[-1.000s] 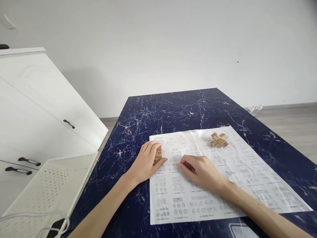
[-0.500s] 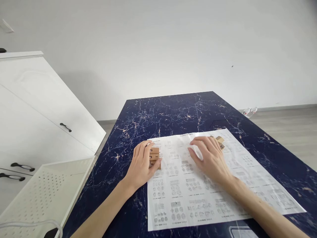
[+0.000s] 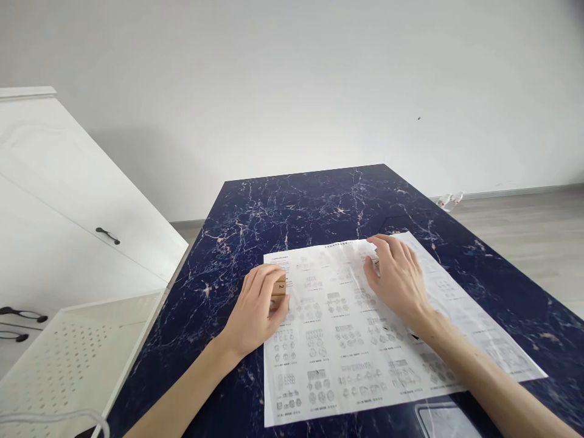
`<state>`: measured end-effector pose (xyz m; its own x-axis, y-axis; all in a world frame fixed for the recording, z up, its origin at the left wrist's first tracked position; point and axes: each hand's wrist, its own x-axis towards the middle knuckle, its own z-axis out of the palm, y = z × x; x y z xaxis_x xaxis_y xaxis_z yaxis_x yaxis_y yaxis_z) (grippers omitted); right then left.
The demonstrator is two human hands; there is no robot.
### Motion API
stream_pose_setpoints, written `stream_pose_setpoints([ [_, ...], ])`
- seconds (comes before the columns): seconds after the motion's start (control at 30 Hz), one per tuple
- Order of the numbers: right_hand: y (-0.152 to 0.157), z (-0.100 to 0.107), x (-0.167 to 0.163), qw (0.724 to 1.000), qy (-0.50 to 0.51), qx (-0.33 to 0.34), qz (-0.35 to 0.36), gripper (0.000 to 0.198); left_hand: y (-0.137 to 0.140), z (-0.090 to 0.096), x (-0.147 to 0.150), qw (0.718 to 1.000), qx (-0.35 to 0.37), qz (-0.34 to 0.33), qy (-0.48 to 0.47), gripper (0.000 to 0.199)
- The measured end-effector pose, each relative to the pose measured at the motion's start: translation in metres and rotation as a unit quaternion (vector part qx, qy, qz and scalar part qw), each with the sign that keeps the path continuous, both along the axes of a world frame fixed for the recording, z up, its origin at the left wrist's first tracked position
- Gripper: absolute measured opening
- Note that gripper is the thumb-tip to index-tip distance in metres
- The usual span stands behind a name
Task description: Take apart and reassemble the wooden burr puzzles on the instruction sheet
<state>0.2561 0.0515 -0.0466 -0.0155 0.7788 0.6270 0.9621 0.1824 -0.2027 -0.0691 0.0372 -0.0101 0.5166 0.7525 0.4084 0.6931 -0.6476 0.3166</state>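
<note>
My left hand (image 3: 255,307) curls its fingers and thumb around a small stack of brown wooden blocks (image 3: 280,287) at the left edge of a printed sheet (image 3: 314,340). One block carries a black "2"; the hand covers most of the others. Near the sheet's far edge, my right hand (image 3: 396,274) is bent over another wooden block (image 3: 376,260). Only a sliver of that block shows between its thumb and fingers. Rows of small drawings and lines of text cover the paper.
The sheet lies on a dark blue marbled table (image 3: 292,207). By the near edge rests a flat, glassy-looking object (image 3: 444,421). White cabinets (image 3: 77,201) and a perforated white chair or panel (image 3: 68,359) stand left. Clear bottles (image 3: 449,201) sit on the floor beyond the right side.
My right hand has moved right and away from me, onto the block it was beside. My left hand stays at its blocks, now covering more of them. The view has shifted slightly.
</note>
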Motion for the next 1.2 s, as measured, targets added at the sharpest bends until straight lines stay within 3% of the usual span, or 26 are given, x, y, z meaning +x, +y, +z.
stream_pose_setpoints([
  [0.43, 0.000, 0.001, 0.004, 1.000, 0.004, -0.025, 0.001, 0.038, -0.012, 0.009, 0.010, 0.995, 0.007, -0.096, -0.006, 0.027],
  [0.67, -0.006, 0.011, -0.004, 0.992, 0.090, -0.009, 0.084, 0.038, -0.013, 0.006, 0.010, 0.994, 0.008, -0.108, -0.006, 0.021],
  [0.77, -0.014, 0.024, -0.017, 0.974, 0.152, 0.019, 0.170, 0.031, -0.014, 0.006, 0.011, 0.994, 0.001, -0.107, -0.008, 0.018],
  [0.87, -0.024, 0.034, -0.032, 0.941, 0.221, -0.005, 0.257, 0.029, -0.016, 0.008, 0.013, 0.994, -0.001, -0.111, -0.015, 0.017],
  [1.0, -0.037, 0.034, -0.052, 0.912, 0.257, -0.027, 0.319, 0.028, -0.020, 0.010, 0.015, 0.994, -0.009, -0.109, -0.022, 0.018],
  [1.2, -0.056, 0.035, -0.072, 0.868, 0.284, -0.072, 0.401, 0.039, -0.028, 0.005, 0.016, 0.988, -0.115, -0.072, -0.076, 0.050],
])
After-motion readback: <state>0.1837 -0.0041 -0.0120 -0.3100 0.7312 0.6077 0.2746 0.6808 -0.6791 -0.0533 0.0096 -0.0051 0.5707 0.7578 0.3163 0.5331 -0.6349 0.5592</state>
